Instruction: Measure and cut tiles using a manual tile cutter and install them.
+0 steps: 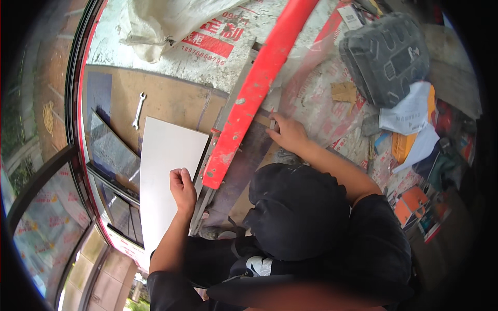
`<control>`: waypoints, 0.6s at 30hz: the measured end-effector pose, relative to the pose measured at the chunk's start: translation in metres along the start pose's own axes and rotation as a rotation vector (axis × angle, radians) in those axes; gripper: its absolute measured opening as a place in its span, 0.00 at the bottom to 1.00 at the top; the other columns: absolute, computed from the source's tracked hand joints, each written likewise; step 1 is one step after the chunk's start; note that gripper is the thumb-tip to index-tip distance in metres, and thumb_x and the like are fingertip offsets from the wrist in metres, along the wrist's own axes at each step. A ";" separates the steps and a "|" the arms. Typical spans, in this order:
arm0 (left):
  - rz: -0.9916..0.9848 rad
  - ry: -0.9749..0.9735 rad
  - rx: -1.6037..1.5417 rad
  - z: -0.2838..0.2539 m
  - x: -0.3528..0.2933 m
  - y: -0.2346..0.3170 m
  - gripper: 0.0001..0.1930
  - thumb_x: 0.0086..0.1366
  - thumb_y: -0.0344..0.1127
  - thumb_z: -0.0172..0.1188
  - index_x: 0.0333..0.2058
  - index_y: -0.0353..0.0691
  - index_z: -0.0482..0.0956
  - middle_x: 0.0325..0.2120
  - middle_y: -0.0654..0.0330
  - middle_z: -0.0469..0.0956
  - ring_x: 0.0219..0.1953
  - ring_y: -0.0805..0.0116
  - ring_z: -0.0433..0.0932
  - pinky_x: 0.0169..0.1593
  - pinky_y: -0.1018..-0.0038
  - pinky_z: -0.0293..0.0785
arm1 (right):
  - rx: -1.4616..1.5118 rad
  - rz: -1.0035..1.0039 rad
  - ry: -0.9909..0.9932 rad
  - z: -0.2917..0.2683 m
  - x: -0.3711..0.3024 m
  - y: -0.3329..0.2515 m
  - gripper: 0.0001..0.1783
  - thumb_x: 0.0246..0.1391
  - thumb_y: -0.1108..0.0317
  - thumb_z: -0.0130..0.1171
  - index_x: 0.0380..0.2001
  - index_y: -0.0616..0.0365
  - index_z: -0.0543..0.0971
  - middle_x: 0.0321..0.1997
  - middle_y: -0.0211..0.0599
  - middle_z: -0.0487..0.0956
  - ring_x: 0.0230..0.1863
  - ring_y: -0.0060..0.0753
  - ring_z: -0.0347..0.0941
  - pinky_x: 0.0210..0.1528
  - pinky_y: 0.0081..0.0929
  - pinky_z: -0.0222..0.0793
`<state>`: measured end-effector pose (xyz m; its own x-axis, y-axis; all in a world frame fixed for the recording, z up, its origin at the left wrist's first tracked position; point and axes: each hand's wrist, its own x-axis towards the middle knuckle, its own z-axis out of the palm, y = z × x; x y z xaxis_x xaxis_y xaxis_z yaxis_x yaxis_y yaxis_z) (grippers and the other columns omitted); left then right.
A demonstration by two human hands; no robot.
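My left hand is closed, thumb against curled fingers, above the right side of a white panel. Whatever it may hold is hidden. My right hand is curled in a pinch on the far side of a long red metal bar, beside a narrow strip at its fingertips; I cannot make out what is in it. The scuffed red bar slants from the top down to the panel's right edge, above a grey metal rail. My bent knee in black cloth hides the area between the arms.
A wrench lies on the brown board left of the bar. Dark glossy offcuts rest beside a black-framed glass door. At right sit a dark tool case, papers and an orange box. Whitish sheeting lies at the top.
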<state>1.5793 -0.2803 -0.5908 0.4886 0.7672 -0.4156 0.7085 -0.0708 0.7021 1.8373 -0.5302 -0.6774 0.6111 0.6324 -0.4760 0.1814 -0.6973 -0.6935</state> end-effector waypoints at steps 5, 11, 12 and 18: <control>-0.088 0.250 -0.132 0.037 -0.006 -0.002 0.11 0.71 0.37 0.52 0.31 0.37 0.68 0.22 0.69 0.66 0.26 0.81 0.61 0.29 0.80 0.61 | -0.243 -0.019 -0.077 0.012 0.016 0.008 0.23 0.51 0.56 0.62 0.48 0.53 0.73 0.27 0.42 0.81 0.32 0.54 0.78 0.35 0.47 0.72; -0.109 0.390 -0.090 0.046 -0.011 0.010 0.11 0.68 0.36 0.56 0.28 0.37 0.68 0.15 0.72 0.62 0.20 0.83 0.57 0.23 0.81 0.55 | -0.136 -0.356 -0.046 0.024 0.029 0.038 0.19 0.50 0.57 0.63 0.43 0.54 0.77 0.37 0.44 0.79 0.40 0.53 0.75 0.41 0.47 0.71; -0.133 0.411 -0.088 0.046 -0.011 0.011 0.11 0.68 0.36 0.56 0.28 0.37 0.68 0.15 0.72 0.62 0.20 0.83 0.57 0.23 0.81 0.55 | -0.042 -0.299 -0.077 0.025 0.029 0.039 0.17 0.51 0.57 0.63 0.42 0.53 0.77 0.38 0.41 0.79 0.41 0.48 0.75 0.42 0.44 0.70; -0.142 0.342 -0.027 0.046 -0.009 0.017 0.10 0.66 0.34 0.57 0.28 0.38 0.69 0.14 0.72 0.61 0.18 0.82 0.56 0.23 0.81 0.55 | 0.124 0.147 -0.297 0.009 0.036 0.022 0.16 0.55 0.61 0.64 0.40 0.58 0.71 0.24 0.35 0.72 0.30 0.26 0.70 0.34 0.27 0.66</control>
<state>1.6103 -0.3173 -0.6018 0.1847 0.9373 -0.2954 0.7408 0.0647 0.6686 1.8561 -0.5193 -0.7146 0.3700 0.6115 -0.6994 0.0025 -0.7534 -0.6575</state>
